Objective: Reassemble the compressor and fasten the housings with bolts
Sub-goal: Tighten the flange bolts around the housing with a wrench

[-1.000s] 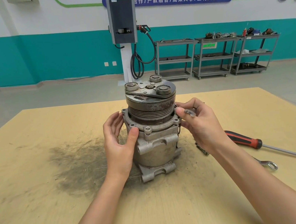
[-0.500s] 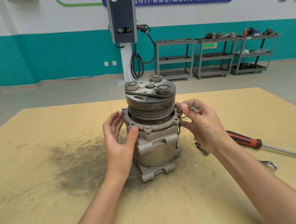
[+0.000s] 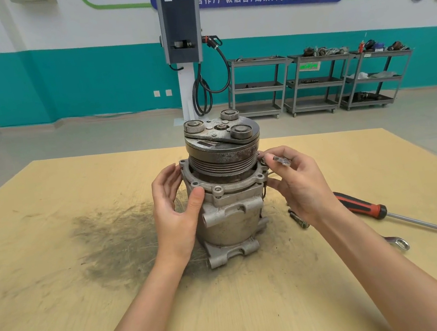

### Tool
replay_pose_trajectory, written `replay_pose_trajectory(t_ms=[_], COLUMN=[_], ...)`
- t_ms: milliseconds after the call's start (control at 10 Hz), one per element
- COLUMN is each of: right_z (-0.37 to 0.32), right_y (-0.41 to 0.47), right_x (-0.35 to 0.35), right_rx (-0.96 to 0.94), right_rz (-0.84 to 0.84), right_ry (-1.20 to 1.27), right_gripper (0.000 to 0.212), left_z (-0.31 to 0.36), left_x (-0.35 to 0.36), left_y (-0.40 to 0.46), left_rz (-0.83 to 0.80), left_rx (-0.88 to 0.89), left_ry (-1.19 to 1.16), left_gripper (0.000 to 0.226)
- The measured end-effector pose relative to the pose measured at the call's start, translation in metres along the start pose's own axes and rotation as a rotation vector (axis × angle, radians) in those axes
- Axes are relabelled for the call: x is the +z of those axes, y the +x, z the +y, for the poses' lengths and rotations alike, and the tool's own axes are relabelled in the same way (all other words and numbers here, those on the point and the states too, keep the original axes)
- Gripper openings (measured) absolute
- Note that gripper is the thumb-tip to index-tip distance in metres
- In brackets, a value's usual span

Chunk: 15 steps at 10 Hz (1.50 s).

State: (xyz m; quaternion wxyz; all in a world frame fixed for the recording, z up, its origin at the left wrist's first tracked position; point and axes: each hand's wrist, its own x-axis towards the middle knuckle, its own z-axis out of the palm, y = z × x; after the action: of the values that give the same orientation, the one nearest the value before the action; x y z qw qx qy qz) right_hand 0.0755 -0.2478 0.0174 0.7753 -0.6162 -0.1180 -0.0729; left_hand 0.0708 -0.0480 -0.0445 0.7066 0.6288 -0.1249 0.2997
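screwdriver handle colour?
Red and black: the screwdriver lies on the table, right of the compressor. Head view.

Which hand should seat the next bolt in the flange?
Probably the right hand: it already pinches a bolt beside the flange's right edge, while the left hand steadies the compressor.
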Motion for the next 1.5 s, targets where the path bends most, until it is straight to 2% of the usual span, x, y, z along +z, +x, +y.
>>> replay_pose_trajectory(t_ms=[100, 200, 300, 400, 500, 600, 800, 1100, 1200, 1300, 1400, 1500], right_z=[0.0008, 0.0004, -0.0010, -0.0027, -0.0024, -0.0025, -0.0021, -0.0013, -0.0011, 0.0002, 0.0014, 0.0007], right_y=[0.0007, 0.0024, 0.0005, -0.0018, -0.0013, 0.0001, -0.0021, -0.0015, -0.0028, -0.0023, 0.0003, -0.0007], right_x=[0.0019, 0.0031, 0.0026, 0.0027, 0.0057, 0.0078, 0.0038, 0.0040, 0.0033, 0.0049, 0.0062, 0.0053], right_rx=[0.010, 0.019, 0.015, 0.010, 0.017, 0.030, 0.013, 0.006, -0.003, -0.004, 0.011, 0.002], right_rz=[0.017, 0.078, 0.048, 0.006, 0.030, 0.098, 0.035, 0.044, 0.002, 0.012, 0.074, 0.051], right_ry=[-0.036, -0.059, -0.051, -0.023, -0.048, -0.039, 0.027, 0.008, 0.024, -0.019, -0.014, -0.001], right_gripper=[0.004, 0.010, 0.003, 0.012, 0.005, 0.011, 0.009, 0.010, 0.018, 0.007, 0.012, 0.009], left_z=[-0.0002, 0.0000, 0.0006, 0.0009, 0.0010, 0.0011, 0.0019, 0.0032, 0.0023, 0.0010, 0.0000, -0.0009], left_x=[0.0000, 0.0000, -0.0001, 0.0005, 0.0005, 0.0005, 0.0007, 0.0009, 0.0005, -0.0001, -0.0003, -0.0002], left_y=[0.0002, 0.0000, -0.0003, 0.0000, 0.0000, 0.0001, 0.0000, -0.0004, 0.0000, 0.0002, 0.0006, 0.0009], left_rz=[-0.001, -0.001, 0.001, 0.003, 0.001, 0.001, 0.000, -0.003, -0.004, -0.006, -0.005, -0.006], left_rx=[0.000, 0.001, 0.002, 0.003, 0.003, 0.001, -0.001, -0.002, -0.001, 0.002, 0.005, 0.007], left_ry=[0.001, 0.003, 0.002, -0.006, -0.009, -0.007, -0.010, -0.005, -0.007, -0.003, -0.007, -0.013], left_gripper=[0.067, 0.065, 0.065, 0.064, 0.064, 0.063, 0.065, 0.067, 0.067, 0.067, 0.067, 0.066])
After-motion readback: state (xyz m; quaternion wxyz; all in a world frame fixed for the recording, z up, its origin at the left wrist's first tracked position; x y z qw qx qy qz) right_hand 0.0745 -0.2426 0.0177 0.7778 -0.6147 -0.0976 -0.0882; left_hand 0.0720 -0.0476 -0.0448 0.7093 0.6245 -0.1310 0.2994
